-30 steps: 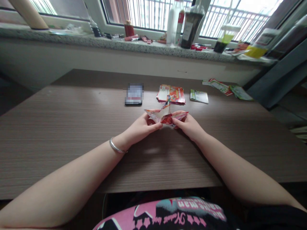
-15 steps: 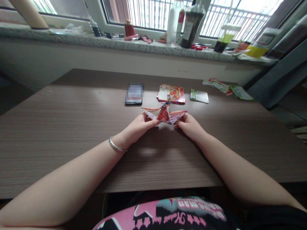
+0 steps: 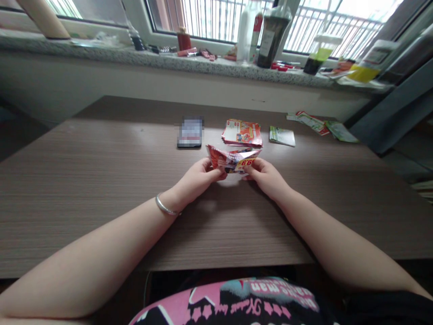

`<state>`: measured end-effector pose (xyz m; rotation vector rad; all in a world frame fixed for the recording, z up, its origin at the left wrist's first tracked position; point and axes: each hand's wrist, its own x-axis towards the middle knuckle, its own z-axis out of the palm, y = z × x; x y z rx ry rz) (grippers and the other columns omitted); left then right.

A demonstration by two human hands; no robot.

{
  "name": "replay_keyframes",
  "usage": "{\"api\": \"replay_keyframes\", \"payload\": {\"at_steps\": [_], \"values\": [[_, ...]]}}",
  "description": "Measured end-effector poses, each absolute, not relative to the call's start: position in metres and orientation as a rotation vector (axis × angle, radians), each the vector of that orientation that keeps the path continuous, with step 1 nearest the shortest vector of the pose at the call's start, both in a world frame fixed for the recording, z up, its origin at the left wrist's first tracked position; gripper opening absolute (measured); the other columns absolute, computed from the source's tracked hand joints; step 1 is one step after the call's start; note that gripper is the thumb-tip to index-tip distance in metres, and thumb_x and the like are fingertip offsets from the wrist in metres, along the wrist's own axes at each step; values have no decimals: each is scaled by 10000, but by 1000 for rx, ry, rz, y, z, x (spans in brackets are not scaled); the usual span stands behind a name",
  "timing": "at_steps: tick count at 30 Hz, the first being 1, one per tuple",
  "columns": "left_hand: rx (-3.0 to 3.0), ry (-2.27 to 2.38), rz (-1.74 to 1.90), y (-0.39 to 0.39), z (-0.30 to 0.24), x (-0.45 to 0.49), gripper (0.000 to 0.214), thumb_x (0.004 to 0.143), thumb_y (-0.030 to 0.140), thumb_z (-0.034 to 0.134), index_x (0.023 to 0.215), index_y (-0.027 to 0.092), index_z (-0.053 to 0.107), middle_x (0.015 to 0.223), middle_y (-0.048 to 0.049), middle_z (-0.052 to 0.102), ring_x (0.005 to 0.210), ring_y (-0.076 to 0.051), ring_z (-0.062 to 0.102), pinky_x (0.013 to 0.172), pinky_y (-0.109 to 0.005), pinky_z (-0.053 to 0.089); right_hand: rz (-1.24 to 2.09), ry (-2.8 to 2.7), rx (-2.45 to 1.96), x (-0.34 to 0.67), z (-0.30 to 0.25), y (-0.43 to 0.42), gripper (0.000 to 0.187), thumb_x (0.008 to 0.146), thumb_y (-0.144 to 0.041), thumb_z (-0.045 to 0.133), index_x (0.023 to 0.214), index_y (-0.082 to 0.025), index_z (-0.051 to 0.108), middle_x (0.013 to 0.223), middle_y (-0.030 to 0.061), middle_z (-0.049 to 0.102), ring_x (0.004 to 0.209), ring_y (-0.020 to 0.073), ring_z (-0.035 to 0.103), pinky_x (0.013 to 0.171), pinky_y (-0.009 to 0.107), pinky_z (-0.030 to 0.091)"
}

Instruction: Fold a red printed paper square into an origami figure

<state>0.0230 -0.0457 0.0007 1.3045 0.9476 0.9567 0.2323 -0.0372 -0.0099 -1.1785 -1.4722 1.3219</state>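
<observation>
A folded paper (image 3: 233, 160), printed in red, pink and white with a yellow patch of digits, is held up between both hands just above the table. My left hand (image 3: 203, 175) is closed on its left end, thumb on the near side. At the opposite end my right hand (image 3: 264, 175) pinches the paper, with the thumb at the yellow patch. Some fingertips are hidden behind the paper. Just beyond it lies a stack of red printed leaflets (image 3: 242, 132).
On the wooden table (image 3: 101, 180) a phone (image 3: 190, 132) lies left of the leaflets. Small green-white papers (image 3: 282, 136) are to their right, and loose printed slips (image 3: 313, 123) lie farther right. Bottles (image 3: 270, 40) and small items line the stone windowsill (image 3: 216, 66).
The paper stood in a pointed, winged shape with a peak in the middle; now its upper edge is flatter and the yellow digits show. Both hands still hold it in nearly the same place.
</observation>
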Motion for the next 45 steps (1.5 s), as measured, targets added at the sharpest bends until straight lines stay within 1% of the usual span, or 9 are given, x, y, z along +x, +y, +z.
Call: {"api": "replay_keyframes", "payload": {"at_steps": [5,10,14,21,23,26,28,32,45], "values": [[1313,997,970,-47,5,21,484,772,468,739,1112,141,636,1142,-97,680,869,-161,653,815,-299,548,1282,-1455,-1182,233,-11,-36,365,774,-480,691,1020,-220,621,1108,72,693,953,202,649,787,354,586],[1436,1079,936,-45,5,21,470,764,514,725,1022,128,653,1002,-95,711,795,-173,651,748,-310,554,1194,-1538,-1149,231,-8,-40,351,790,-477,675,1004,-207,603,1012,63,692,796,167,638,764,348,570],[1523,1072,953,-42,0,21,390,814,458,667,1014,126,634,895,-70,695,696,-138,620,679,-285,538,1089,-1579,-1124,230,-9,-41,367,803,-493,662,1026,-214,580,963,56,684,737,154,626,704,326,550],[1638,1051,987,-39,-6,20,343,831,417,631,1003,121,618,839,-56,661,654,-127,596,634,-272,514,1063,-1351,-984,227,-8,-41,697,700,-444,792,1268,-297,415,753,-37,668,655,156,648,659,322,557],[1651,1052,984,-40,-5,20,346,832,419,627,1007,120,622,835,-53,658,655,-128,591,633,-272,510,1088,-1315,-995,227,-5,-41,640,674,-454,812,1196,-285,483,749,-32,683,656,152,650,659,316,560],[1685,1056,963,-41,-4,21,335,840,422,622,994,126,639,802,-40,655,654,-126,574,629,-261,490,1182,-1322,-1001,227,-4,-39,425,661,-511,806,902,-230,597,758,-7,698,648,128,637,639,286,546],[1703,1038,958,-42,-4,21,325,843,422,626,994,135,650,815,-38,664,676,-126,574,645,-255,482,1243,-1316,-1007,226,-4,-39,395,656,-529,802,789,-210,611,739,-3,695,625,112,619,625,271,533],[1639,1002,940,-42,-6,21,376,841,454,641,1038,133,646,894,-61,681,739,-141,598,689,-268,494,1322,-1280,-1026,224,-3,-40,390,639,-521,816,762,-202,629,722,-4,701,652,114,640,621,256,532],[1609,917,923,-47,1,26,292,818,366,654,974,120,661,797,-25,656,630,-95,519,601,-221,425,1441,-1305,-1036,213,-3,-46,421,629,-523,821,766,-196,593,679,-14,700,621,110,651,593,238,520]]}}
